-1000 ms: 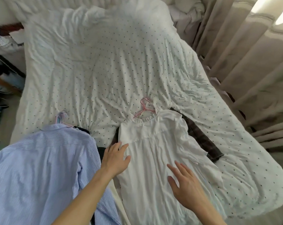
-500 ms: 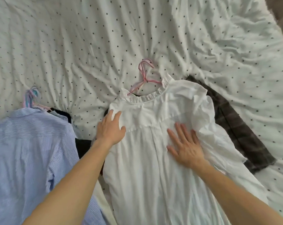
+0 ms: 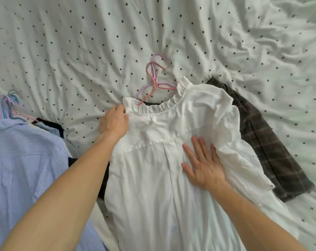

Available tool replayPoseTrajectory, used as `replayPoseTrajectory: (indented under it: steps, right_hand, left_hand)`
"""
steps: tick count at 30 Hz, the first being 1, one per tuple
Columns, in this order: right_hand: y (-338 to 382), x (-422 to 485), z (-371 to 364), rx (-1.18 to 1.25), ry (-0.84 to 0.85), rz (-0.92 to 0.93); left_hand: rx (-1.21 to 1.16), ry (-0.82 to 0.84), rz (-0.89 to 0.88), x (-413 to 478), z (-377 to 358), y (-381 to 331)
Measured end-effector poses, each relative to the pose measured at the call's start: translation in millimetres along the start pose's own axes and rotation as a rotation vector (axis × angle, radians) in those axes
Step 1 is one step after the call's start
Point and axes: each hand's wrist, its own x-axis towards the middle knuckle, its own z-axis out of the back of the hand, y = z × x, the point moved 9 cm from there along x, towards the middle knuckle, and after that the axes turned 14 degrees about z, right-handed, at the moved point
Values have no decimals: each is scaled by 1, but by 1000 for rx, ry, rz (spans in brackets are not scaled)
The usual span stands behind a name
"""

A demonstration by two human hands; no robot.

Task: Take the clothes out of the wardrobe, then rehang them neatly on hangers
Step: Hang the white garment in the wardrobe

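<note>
A: Hands?
B: Left hand (image 3: 113,122) pinches the shoulder edge of the white, ruffle-necked fabric dress (image 3: 153,187). Right hand (image 3: 202,165) lies flat on its chest, fingers spread.
A: Dress lie?
B: Flat on the dotted white bedsheet (image 3: 81,51), long axis near-to-far, neckline pointing away. Slim pink and lilac hangers (image 3: 154,78) jut from its neck. Brown plaid garment (image 3: 266,142) to its right, partly underneath; blue striped shirt (image 3: 17,169) to its left.

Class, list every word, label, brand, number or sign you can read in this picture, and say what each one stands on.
None: no text can be read anywhere in the head view.
The white dress, striped blue shirt, dark checked garment, pink hangers and dotted bed cover show no label, print or number; the cover's dots are only a pattern.
</note>
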Motion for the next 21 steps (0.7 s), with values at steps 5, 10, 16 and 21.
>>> replayPoseTrajectory:
  steps: [5,10,16,21]
  right_hand:
    - [-1,1,2,-19,22,-17]
    - [-2,3,1,-2,57,-33]
    - [9,3,22,50,318,-47]
    - [38,-25,104,941,35,-387]
  left_hand:
    - [-20,119,28,-2,-5,8]
    - [-14,190,24,-4,-15,19]
    - [-232,124,-151,-56,21,5]
    - [-397,112,-310,-164,63,-2]
